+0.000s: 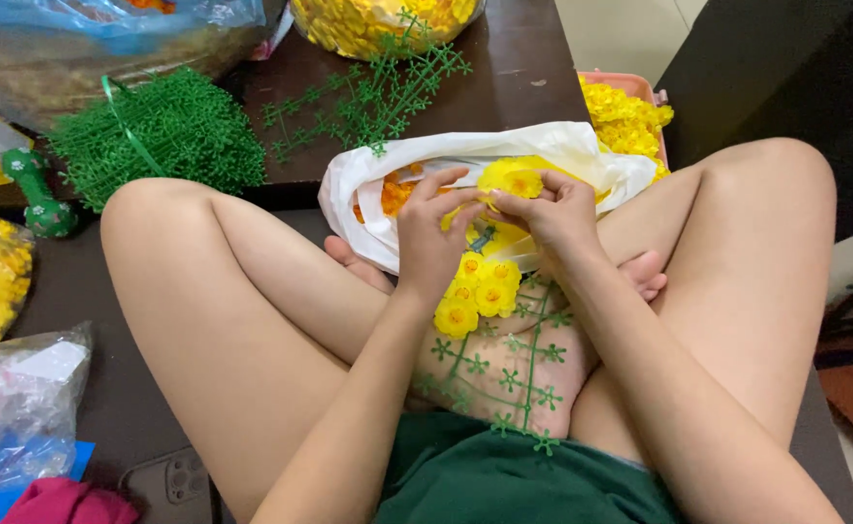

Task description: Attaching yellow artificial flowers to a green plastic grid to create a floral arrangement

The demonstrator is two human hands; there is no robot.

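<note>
Pinching a small yellow plastic flower (512,180) between left hand (431,238) and right hand (555,215), both clamped on it, above the green plastic branched stem (509,374), beside the white plastic bag (465,150).

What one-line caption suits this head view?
Both hands, left hand and right hand, press yellow flowers onto a green frame.

Low dark brown table (514,68): bundle of green plastic stems (160,131) at left edge, loose green stem grid (373,92) mid-top, clear bag of yellow flowers (383,19) at far edge, large clear bag (87,49) far left. Dark floor (77,281) beside: green toy (38,194), crumpled clear bags (19,408).
</note>
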